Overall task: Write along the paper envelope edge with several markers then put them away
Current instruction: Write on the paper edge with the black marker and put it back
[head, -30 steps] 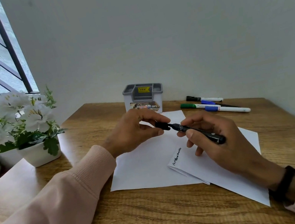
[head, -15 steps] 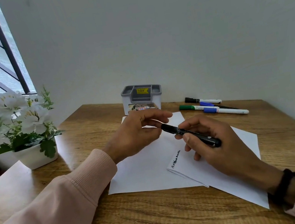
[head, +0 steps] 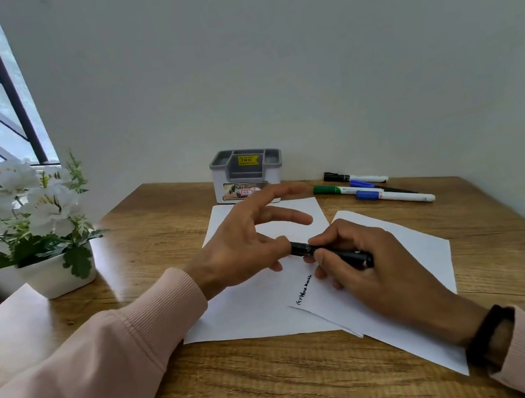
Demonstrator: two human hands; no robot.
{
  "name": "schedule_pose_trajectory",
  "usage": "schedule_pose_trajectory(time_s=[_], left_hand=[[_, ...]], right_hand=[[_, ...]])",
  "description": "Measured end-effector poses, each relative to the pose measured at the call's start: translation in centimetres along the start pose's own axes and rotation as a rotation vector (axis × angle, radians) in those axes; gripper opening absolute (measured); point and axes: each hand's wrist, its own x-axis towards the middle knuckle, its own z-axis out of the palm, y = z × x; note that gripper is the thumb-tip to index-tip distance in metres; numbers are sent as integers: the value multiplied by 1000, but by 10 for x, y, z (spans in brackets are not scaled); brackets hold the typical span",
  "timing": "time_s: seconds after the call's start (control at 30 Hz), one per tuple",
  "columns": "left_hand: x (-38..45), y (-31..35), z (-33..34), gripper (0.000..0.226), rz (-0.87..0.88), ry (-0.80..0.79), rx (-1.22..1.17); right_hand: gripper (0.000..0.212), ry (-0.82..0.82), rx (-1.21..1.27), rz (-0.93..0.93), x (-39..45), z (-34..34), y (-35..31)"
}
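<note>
A white paper envelope (head: 403, 283) lies tilted over a white sheet (head: 254, 304), with a short line of black writing (head: 305, 290) along its left edge. My right hand (head: 374, 274) is shut on a capped black marker (head: 350, 255), held just above the envelope. My left hand (head: 238, 248) sits at the marker's cap end; its thumb touches the cap, while the index and middle fingers are spread and lifted.
A grey and white desk organizer (head: 247, 175) stands at the back against the wall. Black (head: 355, 178), green (head: 330, 189) and blue (head: 370, 195) markers lie to its right. A white flower pot (head: 54, 273) stands at the left on the wooden table (head: 251, 391).
My left hand had pinched the cap onto the marker; its index and middle fingers have now spread open and lifted. The marker in my right hand dipped slightly toward the envelope.
</note>
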Motion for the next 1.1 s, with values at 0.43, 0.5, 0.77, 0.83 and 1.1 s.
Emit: schedule_pose_trajectory(time_s=[0.43, 0.5, 0.77, 0.83, 1.1], left_hand=[[15, -10, 5, 31, -238, 242, -761], [16, -13, 7, 29, -232, 254, -722], [12, -15, 11, 33, -256, 261, -868], [11, -14, 14, 34, -287, 263, -932], [12, -17, 23, 10, -306, 246, -973]], right_hand=[[33, 261, 400, -3, 13, -13, -12], [37, 251, 405, 4, 13, -11, -10], [31, 272, 432, -15, 8, -3, -8], [30, 277, 454, -11, 8, -2, -7], [23, 328, 595, 68, 7, 2, -11]])
